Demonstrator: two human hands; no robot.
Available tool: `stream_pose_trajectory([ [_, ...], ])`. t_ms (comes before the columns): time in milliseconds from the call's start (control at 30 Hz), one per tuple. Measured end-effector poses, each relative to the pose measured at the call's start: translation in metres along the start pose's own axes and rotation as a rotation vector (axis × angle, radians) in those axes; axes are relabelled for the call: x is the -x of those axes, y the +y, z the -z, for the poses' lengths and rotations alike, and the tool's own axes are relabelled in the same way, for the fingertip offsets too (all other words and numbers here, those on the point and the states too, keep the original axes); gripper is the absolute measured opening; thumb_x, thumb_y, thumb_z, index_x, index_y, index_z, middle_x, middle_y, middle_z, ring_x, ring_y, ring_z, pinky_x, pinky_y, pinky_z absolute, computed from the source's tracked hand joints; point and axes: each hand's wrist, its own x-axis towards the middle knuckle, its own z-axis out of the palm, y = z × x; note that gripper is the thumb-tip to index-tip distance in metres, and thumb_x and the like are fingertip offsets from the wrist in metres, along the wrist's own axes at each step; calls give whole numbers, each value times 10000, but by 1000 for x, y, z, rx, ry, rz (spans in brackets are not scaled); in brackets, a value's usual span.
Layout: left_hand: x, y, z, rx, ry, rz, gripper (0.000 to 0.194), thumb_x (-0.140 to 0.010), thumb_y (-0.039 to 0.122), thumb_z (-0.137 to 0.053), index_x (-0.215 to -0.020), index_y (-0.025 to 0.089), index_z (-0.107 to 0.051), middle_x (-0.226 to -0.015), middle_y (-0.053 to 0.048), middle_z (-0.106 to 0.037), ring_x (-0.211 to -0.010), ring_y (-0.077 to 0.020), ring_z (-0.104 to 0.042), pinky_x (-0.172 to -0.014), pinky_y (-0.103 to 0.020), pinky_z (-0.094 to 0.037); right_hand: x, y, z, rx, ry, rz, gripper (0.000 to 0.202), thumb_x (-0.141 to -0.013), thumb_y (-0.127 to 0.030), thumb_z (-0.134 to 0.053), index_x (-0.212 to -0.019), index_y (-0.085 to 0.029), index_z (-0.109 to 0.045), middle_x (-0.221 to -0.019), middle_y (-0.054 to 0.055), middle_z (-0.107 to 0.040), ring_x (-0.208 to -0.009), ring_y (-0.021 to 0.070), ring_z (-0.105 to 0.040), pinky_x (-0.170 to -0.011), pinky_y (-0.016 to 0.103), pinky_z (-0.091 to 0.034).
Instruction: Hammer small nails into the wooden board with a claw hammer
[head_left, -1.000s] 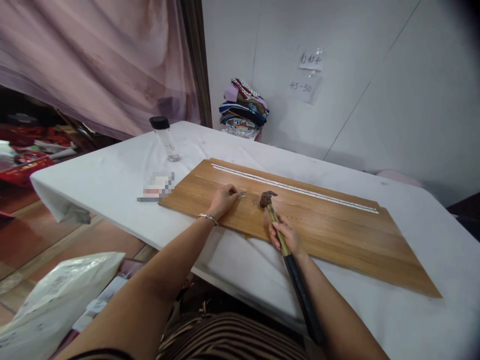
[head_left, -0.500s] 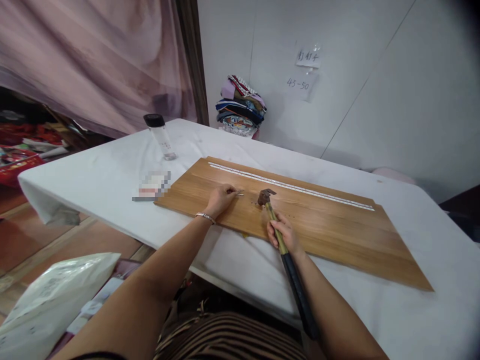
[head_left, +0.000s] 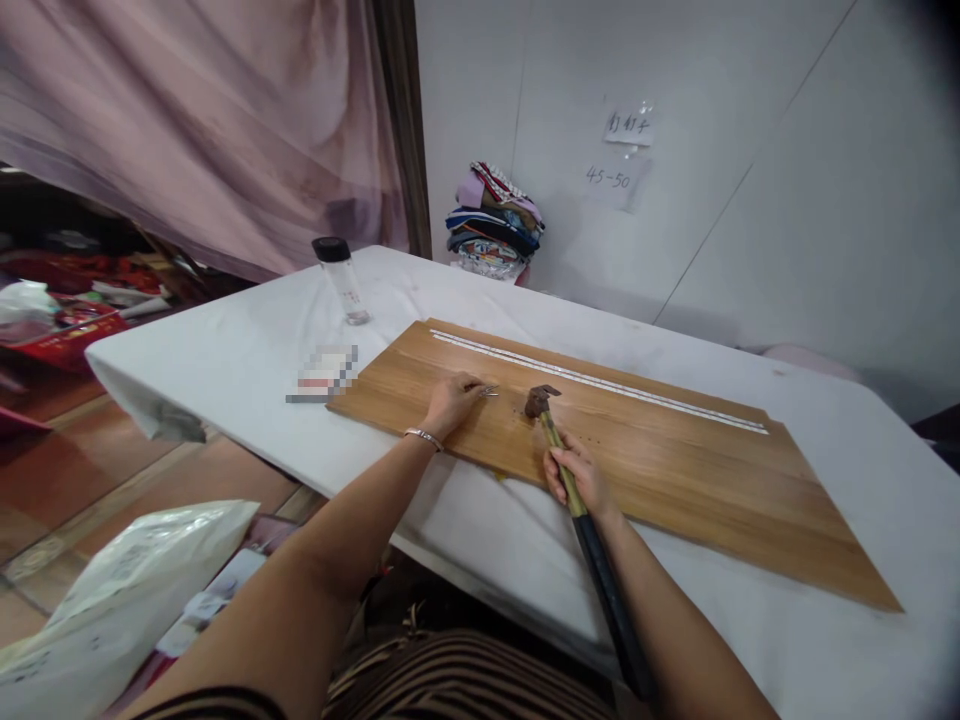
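Note:
My left hand [head_left: 454,402] is closed in a pinch on thin silvery nails [head_left: 490,391], just above the wooden board [head_left: 697,480]; how many it holds is hard to make out. My right hand [head_left: 576,472] wraps around the hammer [head_left: 574,490], high on the yellow part of its handle. The hammer's rusty brown head [head_left: 538,401] is over the middle of the board, right of the nails, with its claw pointing right. Below my right hand the long black grip runs back toward my body. Small dark marks dot the board near the head.
The board lies on a table with a white cloth [head_left: 217,365], two white strips [head_left: 600,380] along its far side. A clear bottle [head_left: 345,285] and a blurred-out flat item [head_left: 322,375] stand left. Folded clothes [head_left: 496,220] are piled by the wall; a white bag [head_left: 127,580] lies lower left.
The camera view has turned slightly, so the whole scene sits a little further right and lower. Both hands keep their grips and nearly the same places over the board.

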Motion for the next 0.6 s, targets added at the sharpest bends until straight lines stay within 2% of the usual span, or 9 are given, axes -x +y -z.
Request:
stream_pose_trajectory([
  [233,1,3,1,-20,-14,31,198,-836,286,-580,-898,240,-762,-998,-20,-753,-954,-185,-653,-882,-282,-490,0,0,0,-7,7,8,450,-780,-384,-633,-1163,-192,-494,-563,-97,-543,-280,57,-406,-268,158,-266],
  [600,-2,-1,-2,-30,-4,54,234,-857,279,-556,-976,232,-753,-1091,-32,-738,-1040,-203,-650,-934,-303,-476,-1,-2,0,-32,-28,3,434,-777,-374,-639,-1147,-196,-499,-544,-98,-547,-271,57,-401,-270,164,-254],
])
